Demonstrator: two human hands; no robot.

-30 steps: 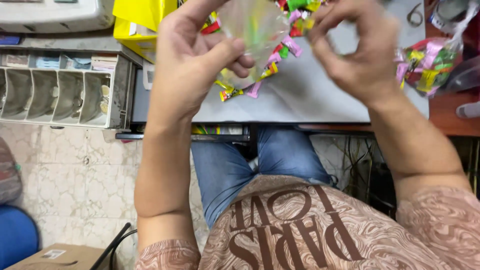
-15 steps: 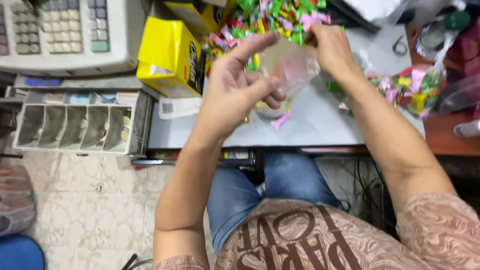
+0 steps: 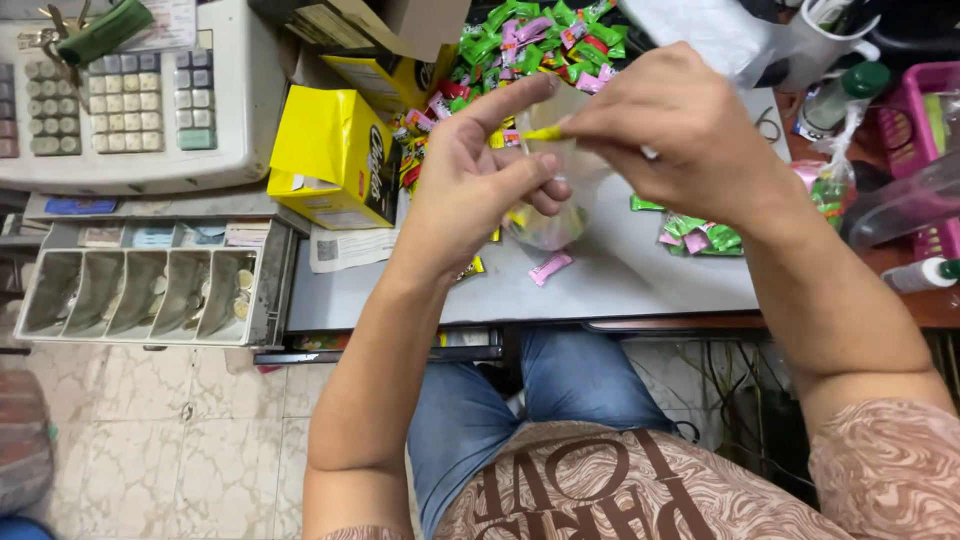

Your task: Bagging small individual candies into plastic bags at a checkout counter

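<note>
Clear bag (image 3: 548, 215) | light, limp, slippery (grip its rim) | left hand (image 3: 470, 195) fingers pinch mouth | right hand (image 3: 680, 130) fingers clasp yellow candy (image 3: 540, 133)

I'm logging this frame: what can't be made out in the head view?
- Clear bag: its mouth is hidden behind the left hand and right hand.
- Yellow candy: mostly covered by the right hand's grip.
- Cash register: cut off by the left edge.

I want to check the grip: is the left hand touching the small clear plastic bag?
Touching. The head view shows the left hand with its fingers pinching the upper edge of the clear plastic bag, with no gap between them.
</note>
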